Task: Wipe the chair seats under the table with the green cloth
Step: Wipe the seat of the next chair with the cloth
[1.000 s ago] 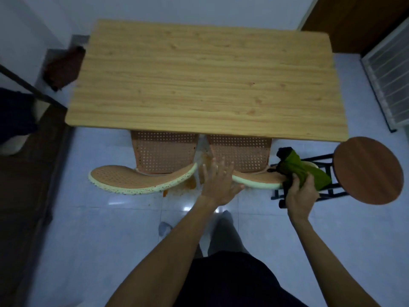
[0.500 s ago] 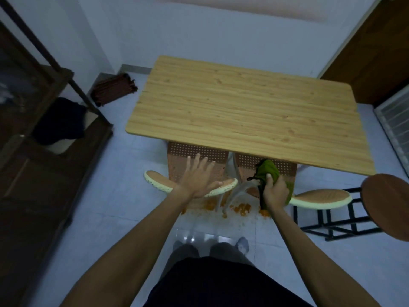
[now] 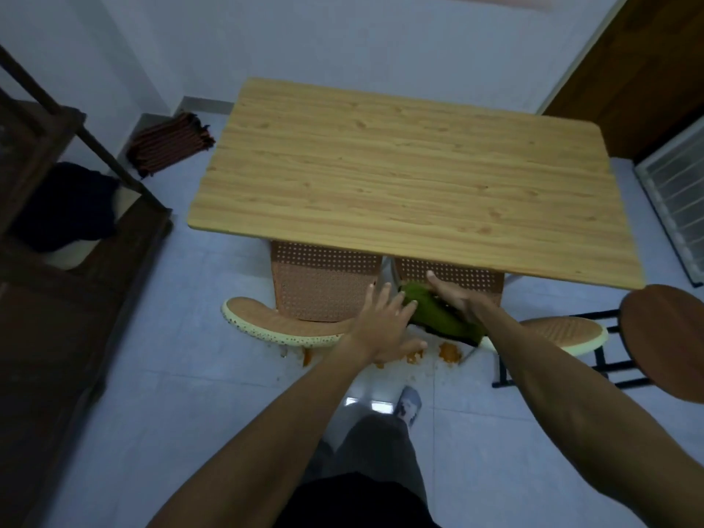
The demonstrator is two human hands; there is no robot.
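Two orange perforated chairs are tucked under the wooden table (image 3: 400,165). The left chair (image 3: 324,287) shows its backrest and curved top rail; the right chair (image 3: 564,329) shows part of its backrest and its rail end. My right hand (image 3: 453,295) presses the bunched green cloth (image 3: 438,316) against the right chair's back, fingers flat over it. My left hand (image 3: 381,325) rests with fingers spread on the left chair's top rail, touching the cloth's left edge. The chair seats are hidden under the table.
A round brown stool (image 3: 670,341) on a black metal frame stands at the right. Orange chair feet or stains (image 3: 447,352) mark the pale tile floor. A dark wooden shelf (image 3: 57,261) fills the left, a striped mat (image 3: 167,142) lies beyond, and a door stands at the far right.
My right hand has shifted on the green cloth, from gripping it upright to pressing it flat against the right chair. My left hand has slid right along the chair rail.
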